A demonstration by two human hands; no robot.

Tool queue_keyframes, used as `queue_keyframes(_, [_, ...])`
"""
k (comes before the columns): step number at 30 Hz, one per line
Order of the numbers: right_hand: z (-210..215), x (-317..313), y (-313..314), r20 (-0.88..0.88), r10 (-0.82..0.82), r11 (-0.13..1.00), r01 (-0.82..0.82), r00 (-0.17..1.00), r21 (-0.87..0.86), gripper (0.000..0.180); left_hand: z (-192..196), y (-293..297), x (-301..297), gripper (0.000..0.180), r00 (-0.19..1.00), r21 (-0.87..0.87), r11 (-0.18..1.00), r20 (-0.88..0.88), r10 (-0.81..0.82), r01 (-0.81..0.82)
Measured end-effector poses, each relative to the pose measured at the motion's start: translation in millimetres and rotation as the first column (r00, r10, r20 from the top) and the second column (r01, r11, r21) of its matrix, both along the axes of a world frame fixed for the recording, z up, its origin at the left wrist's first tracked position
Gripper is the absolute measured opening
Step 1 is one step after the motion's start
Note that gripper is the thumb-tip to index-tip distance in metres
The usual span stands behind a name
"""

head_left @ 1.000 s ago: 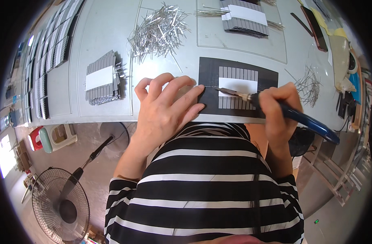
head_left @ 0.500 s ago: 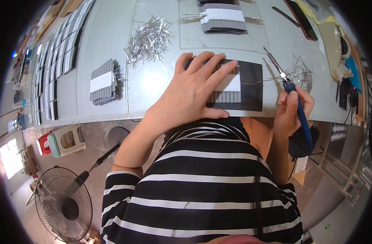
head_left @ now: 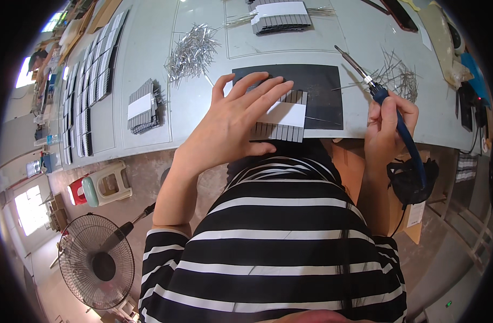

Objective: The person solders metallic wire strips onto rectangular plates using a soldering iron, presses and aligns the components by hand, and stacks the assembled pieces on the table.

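Note:
My left hand (head_left: pixel 230 118) lies spread, palm down, over a grey slatted panel with a white band (head_left: pixel 287 114), hiding its left part. The panel's near edge reaches past the near edge of a black mat (head_left: pixel 324 81). One thin wire (head_left: pixel 323 119) sticks out from the panel's right side. In my right hand (head_left: pixel 389 126) is a soldering iron with a blue handle (head_left: pixel 380 96), its metal tip pointing up and left above the table, apart from the panel. Right of the tip lies a loose heap of thin wires (head_left: pixel 397 78).
A pile of silvery wire pieces (head_left: pixel 192 54) lies left of the mat. Stacks of similar panels stand at the left (head_left: pixel 144 107) and far side (head_left: pixel 281 16). Rows of panels (head_left: pixel 93 70) line the far left. A phone (head_left: pixel 400 15) lies far right. A fan (head_left: pixel 98 261) stands left below.
The panel under my left hand has slid toward me and left across the mat, and the hand has moved with it. The soldering iron stays in my right hand. The whole view has shifted slightly.

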State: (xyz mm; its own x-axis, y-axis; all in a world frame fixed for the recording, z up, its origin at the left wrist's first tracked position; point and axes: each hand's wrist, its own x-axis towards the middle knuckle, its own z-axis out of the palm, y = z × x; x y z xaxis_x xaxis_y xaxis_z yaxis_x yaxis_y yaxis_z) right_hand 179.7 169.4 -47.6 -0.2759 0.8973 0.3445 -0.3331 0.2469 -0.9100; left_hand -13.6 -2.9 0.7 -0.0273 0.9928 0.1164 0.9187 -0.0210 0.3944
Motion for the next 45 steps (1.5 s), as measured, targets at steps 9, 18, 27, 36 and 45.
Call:
queue_keyframes(9, [-1,3,0,-0.039,0.021,1.0,-0.021,0.999,0.0,0.013,5,-15,23,0.099,1.0,-0.018,1.0,0.022,-0.002,0.002])
queue_keyframes(18, [-6,0,2,-0.16,-0.06,0.998,0.063,0.985,0.01,0.016,63,27,-65,0.091,0.986,0.166,0.975,-0.049,0.16,-0.15])
queue_keyframes(27, [-12,7,-5,-0.108,0.0,0.999,0.004,0.994,0.041,0.018,4,121,-97,0.088,0.996,0.282,0.959,-0.087,0.037,-0.011])
queue_keyframes(36, [-19,13,-4,-0.102,0.007,0.998,-0.001,0.995,0.057,0.025,2,136,-98,0.088,0.985,0.171,0.985,-0.166,0.057,-0.028])
queue_keyframes(45, [-31,6,-3,0.091,-0.254,0.95,0.231,0.963,0.209,0.037,53,62,-113,0.088,0.958,0.216,0.974,-0.259,0.126,-0.069])
